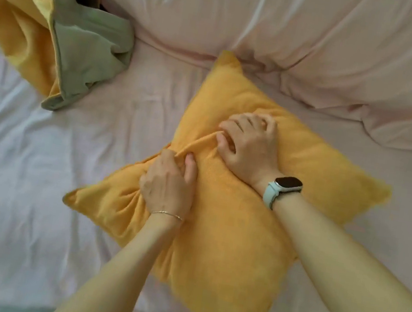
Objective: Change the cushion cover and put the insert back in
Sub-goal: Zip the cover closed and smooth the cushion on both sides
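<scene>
On the bed [88, 162], right in front of the person, sat the yellow cushion [228, 228], already stuffed by the look of it. Left hand [166, 184] had a pinching grip on a raised fold of cover at the opening; right hand [248, 141] pressed down beside it, fingers curled at the same seam. I'd say keep that fold taut and close it slowly. Count: one cushion, one spare yellow-and-green cover [56, 27] well apart, two hands, one watch [282, 190].

The single head-worn camera is looking steeply down and forward from close above, taking in both hands [206, 161] at centre frame, with the bed [27, 193] spreading out all around them.
</scene>
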### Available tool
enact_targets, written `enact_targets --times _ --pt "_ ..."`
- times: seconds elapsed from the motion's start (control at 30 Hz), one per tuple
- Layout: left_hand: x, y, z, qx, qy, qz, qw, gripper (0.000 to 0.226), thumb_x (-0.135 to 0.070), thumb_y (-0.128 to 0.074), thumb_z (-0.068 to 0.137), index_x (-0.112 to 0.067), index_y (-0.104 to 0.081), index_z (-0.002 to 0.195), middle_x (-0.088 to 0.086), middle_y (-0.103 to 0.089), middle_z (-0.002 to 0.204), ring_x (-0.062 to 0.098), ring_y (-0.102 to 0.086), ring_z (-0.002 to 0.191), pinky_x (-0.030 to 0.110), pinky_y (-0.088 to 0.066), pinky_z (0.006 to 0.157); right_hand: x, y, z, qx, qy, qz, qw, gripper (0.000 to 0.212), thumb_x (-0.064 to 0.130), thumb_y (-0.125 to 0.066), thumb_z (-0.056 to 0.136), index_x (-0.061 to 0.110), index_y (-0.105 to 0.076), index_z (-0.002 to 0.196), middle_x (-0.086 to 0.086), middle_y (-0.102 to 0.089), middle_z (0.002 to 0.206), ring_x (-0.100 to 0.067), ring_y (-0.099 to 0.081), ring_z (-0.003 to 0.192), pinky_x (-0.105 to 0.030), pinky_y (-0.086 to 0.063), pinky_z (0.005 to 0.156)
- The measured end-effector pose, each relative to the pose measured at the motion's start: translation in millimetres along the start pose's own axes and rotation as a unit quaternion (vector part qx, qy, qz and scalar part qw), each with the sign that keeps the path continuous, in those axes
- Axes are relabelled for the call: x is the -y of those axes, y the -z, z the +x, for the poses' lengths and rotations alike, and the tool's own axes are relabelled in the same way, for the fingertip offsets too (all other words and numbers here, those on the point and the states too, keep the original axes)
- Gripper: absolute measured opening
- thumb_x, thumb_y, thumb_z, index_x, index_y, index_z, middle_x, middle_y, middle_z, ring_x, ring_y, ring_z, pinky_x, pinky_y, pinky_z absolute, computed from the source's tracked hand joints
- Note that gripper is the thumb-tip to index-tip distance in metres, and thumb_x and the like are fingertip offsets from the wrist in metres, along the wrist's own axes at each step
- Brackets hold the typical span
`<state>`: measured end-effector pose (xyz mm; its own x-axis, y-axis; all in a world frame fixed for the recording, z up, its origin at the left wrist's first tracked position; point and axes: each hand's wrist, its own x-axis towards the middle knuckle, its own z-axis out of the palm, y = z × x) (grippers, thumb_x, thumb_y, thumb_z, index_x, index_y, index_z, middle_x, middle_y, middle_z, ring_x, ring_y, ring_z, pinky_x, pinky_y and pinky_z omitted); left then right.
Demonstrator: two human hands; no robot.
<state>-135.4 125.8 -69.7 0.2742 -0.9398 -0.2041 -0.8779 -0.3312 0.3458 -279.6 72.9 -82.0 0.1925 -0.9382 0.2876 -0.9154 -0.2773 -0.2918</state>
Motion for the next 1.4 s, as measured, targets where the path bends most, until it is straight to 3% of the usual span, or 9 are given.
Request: enact_targets --times 0.13,0.23,0.33,0.5,0.63,0.87,1.13,1.27,1.4 --pt "21.7 33.2 -47.1 0.089 0.019 0.035 0.995 0.034 -0.051 -0.045 0.085 -0.018 -0.038 0.081 0.01 -0.059 0.085 0.034 -0.057 0.083 0.034 -0.031 0.064 14.1 28.1 -55.0 0.043 -0.201 -0.052 0.977 0.044 0.029 -0.043 0.086 0.021 -0.056 0.126 -0.006 -0.052 0.135 -0.026 -0.039 0.129 -0.066 -0.014 0.103" --pt "25.3 54.0 -56.3 0.048 -0.107 0.048 0.992 0.04 -0.055 -0.043 0.078 -0.018 -0.046 0.091 0.005 -0.058 0.09 0.029 -0.058 0.081 0.036 -0.035 0.071 3.5 41.6 -90.5 0.053 -0.349 -0.052 0.934 0.057 0.04 -0.038 0.086 0.016 -0.043 0.138 -0.011 -0.035 0.147 -0.028 -0.026 0.138 -0.065 -0.012 0.104" --pt "-9.6 42.9 -22.0 -0.017 -0.274 0.053 0.96 0.048 -0.048 -0.047 0.08 -0.025 -0.049 0.122 0.006 -0.055 0.124 0.027 -0.044 0.119 0.044 -0.026 0.098 -12.9 37.3 -101.5 0.075 -0.321 -0.059 0.942 0.061 0.045 -0.037 0.087 0.016 -0.038 0.141 -0.012 -0.032 0.149 -0.03 -0.023 0.139 -0.06 -0.013 0.107" --pt "-32.5 -20.6 28.7 0.043 -0.327 0.138 0.934 0.059 -0.058 -0.033 0.087 -0.033 -0.034 0.14 0.005 -0.029 0.151 0.033 -0.016 0.141 0.065 -0.008 0.108 -32.2 16.2 -103.7 0.025 -0.264 -0.11 0.958 0.049 0.039 -0.041 0.088 0.013 -0.051 0.129 -0.014 -0.051 0.133 -0.033 -0.043 0.124 -0.054 -0.029 0.105" --pt "5.8 -65.4 21.7 -0.043 -0.374 0.145 0.915 0.053 -0.054 -0.029 0.09 -0.03 -0.037 0.137 0.004 -0.03 0.146 0.033 -0.021 0.137 0.062 -0.008 0.108 -33.8 -23.3 -116.8 -0.02 -0.227 -0.125 0.966 0.042 0.037 -0.04 0.087 0.018 -0.05 0.123 -0.005 -0.047 0.129 -0.031 -0.043 0.12 -0.051 -0.028 0.102" --pt "-50.9 -122.2 104.9 -0.073 -0.321 0.141 0.934 0.036 -0.05 -0.036 0.083 -0.028 -0.049 0.108 0.002 -0.043 0.121 0.029 -0.031 0.117 0.049 -0.013 0.1 -99.0 -67.4 -42.1 -0.058 -0.262 -0.137 0.954 0.025 0.031 -0.039 0.083 0.017 -0.058 0.092 -0.003 -0.066 0.095 -0.025 -0.046 0.098 -0.04 -0.027 0.082" --pt "-111.7 -119.3 162.8 -0.064 -0.245 0.156 0.955 0.043 -0.043 -0.044 0.086 -0.016 -0.067 0.062 0.005 -0.065 0.064 0.027 -0.057 0.067 0.041 -0.039 0.071 -142.6 -64.1 35.7 -0.026 -0.387 -0.138 0.911 0.037 0.027 -0.044 0.075 0.009 -0.062 0.047 -0.009 -0.058 0.046 -0.028 -0.057 0.05 -0.027 -0.042 0.052" --pt "-97.0 -112.4 143.7 -0.09 -0.263 0.134 0.951 0.04 -0.043 -0.045 0.086 -0.017 -0.062 0.059 0.002 -0.062 0.062 0.024 -0.055 0.065 0.038 -0.031 0.072 -123.6 -59.9 12.2 -0.054 -0.344 -0.139 0.927 0.035 0.022 -0.044 0.08 0.009 -0.06 0.052 -0.006 -0.059 0.051 -0.026 -0.055 0.053 -0.029 -0.04 0.056" --pt "-54.2 -103.3 98.5 -0.117 -0.314 0.112 0.935 0.033 -0.044 -0.041 0.085 -0.018 -0.06 0.091 0.006 -0.063 0.092 0.025 -0.047 0.096 0.042 -0.023 0.087 -86.1 -50.1 -37.2 -0.082 -0.282 -0.144 0.945 0.029 0.024 -0.038 0.088 0.012 -0.063 0.08 -0.004 -0.064 0.081 -0.023 -0.051 0.08 -0.035 -0.031 0.072"
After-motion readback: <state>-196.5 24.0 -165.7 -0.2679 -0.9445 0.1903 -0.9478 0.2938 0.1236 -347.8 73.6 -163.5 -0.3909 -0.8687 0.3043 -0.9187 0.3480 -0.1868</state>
